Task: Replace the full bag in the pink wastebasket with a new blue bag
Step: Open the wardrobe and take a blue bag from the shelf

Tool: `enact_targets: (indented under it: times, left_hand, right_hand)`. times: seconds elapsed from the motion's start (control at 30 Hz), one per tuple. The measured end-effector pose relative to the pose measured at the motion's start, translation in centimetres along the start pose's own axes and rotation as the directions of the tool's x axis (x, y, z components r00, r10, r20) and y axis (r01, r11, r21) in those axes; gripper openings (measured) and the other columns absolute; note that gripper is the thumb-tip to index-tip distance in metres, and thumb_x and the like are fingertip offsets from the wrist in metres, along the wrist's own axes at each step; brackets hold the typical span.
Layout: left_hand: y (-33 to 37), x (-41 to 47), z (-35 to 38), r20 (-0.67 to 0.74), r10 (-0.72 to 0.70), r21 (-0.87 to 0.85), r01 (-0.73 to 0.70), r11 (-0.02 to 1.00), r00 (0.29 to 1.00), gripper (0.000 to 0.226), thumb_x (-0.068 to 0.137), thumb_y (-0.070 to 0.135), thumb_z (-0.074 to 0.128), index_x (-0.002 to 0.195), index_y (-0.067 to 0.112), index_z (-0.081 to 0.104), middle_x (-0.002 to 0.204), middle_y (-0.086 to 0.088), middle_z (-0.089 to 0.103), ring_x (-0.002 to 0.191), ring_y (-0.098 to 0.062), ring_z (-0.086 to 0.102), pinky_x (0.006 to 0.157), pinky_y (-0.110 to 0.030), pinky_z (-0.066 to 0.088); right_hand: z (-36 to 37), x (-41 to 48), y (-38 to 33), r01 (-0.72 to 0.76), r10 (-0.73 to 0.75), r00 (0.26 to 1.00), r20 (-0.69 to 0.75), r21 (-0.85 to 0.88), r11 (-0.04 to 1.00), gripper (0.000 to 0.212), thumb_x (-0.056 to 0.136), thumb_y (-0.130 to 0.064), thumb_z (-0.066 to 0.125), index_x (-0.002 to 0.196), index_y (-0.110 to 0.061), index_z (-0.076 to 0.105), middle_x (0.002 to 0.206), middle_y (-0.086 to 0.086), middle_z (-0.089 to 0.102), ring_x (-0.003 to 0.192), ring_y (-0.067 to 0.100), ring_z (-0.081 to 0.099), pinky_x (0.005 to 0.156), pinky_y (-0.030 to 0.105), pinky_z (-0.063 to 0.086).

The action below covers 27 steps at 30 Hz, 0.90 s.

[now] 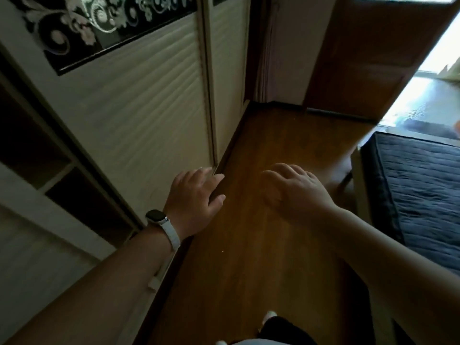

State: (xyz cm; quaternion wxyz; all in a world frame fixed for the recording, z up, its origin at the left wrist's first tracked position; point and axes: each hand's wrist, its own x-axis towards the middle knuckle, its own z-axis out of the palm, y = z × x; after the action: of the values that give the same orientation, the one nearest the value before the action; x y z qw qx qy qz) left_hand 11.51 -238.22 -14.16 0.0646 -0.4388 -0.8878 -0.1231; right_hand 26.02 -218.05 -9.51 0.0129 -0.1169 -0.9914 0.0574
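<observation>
Wastebasket and bags: none of them shows in the head view, so their place cannot be told.
Left hand (193, 197): stretched forward, palm down, fingers spread and loose, grasping nothing; its fingertips lie over the foot of the wardrobe door, though contact cannot be told.
Watch (156, 217): dark face on a white strap, worn on the left wrist.
Right hand (296, 189): held out over the floor, palm down, fingers slightly curled, empty and released.
Floor (249, 220): brown wood boards running forward between the two arms.
Wardrobe door (139, 113): cream and ribbed, on the left, with a black floral panel above.
Bed (418, 190): dark quilted cover, on the right edge, near the right forearm.
Wooden door (368, 53): brown, at the far end, with a bright opening to its right.
</observation>
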Motion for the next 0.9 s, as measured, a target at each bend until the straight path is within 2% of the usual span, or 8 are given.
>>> enact_targets:
  times: [0.27, 0.5, 0.63, 0.9]
  left_hand:
    - [1.0, 12.4, 4.4, 0.026, 0.067, 0.026, -0.068, 0.997, 0.997, 0.051, 0.085, 0.051, 0.042, 0.126, 0.024, 0.055, 0.126, -0.009, 0.058, 0.116, -0.029, 0.054, 0.100, -0.051, 0.037]
    - [3.0, 26.9, 7.3, 0.066, 0.015, 0.095, -0.021, 0.995, 0.998, 0.052, 0.083, 0.052, 0.041, 0.126, 0.025, 0.055, 0.125, -0.009, 0.058, 0.113, -0.030, 0.055, 0.097, -0.050, 0.040]
    - [4.4, 34.3, 8.0, 0.030, 0.013, 0.126, -0.017, 0.992, 0.999, 0.051, 0.084, 0.051, 0.041, 0.124, 0.024, 0.056, 0.124, -0.010, 0.059, 0.112, -0.031, 0.055, 0.097, -0.052, 0.042]
    - [4.7, 44.3, 8.9, -0.023, -0.013, 0.135, 0.016, 0.991, 1.000, 0.048, 0.085, 0.049, 0.043, 0.124, 0.023, 0.056, 0.125, -0.009, 0.058, 0.113, -0.031, 0.054, 0.095, -0.051, 0.042]
  right_hand:
    - [2.1, 8.5, 9.6, -0.063, 0.064, 0.998, -0.022, 0.044, 0.997, 0.055, 0.092, -0.061, 0.041, 0.141, -0.036, 0.034, 0.148, -0.004, 0.037, 0.138, 0.023, 0.034, 0.106, 0.041, 0.033]
    - [1.4, 19.0, 20.2, 0.012, -0.011, 1.000, -0.020, 0.067, 0.998, 0.053, 0.093, -0.060, 0.032, 0.138, -0.034, 0.037, 0.146, -0.002, 0.041, 0.136, 0.024, 0.038, 0.105, 0.043, 0.035]
    - [-0.2, 24.1, 26.2, 0.045, -0.043, 0.999, -0.028, 0.066, 0.997, 0.057, 0.090, -0.062, 0.025, 0.138, -0.034, 0.038, 0.143, -0.002, 0.044, 0.134, 0.025, 0.040, 0.105, 0.043, 0.036]
    - [-3.0, 31.8, 33.3, 0.077, -0.072, 0.996, -0.053, 0.095, 0.993, 0.054, 0.095, -0.058, 0.033, 0.143, -0.033, 0.032, 0.152, -0.002, 0.034, 0.141, 0.023, 0.029, 0.111, 0.042, 0.029]
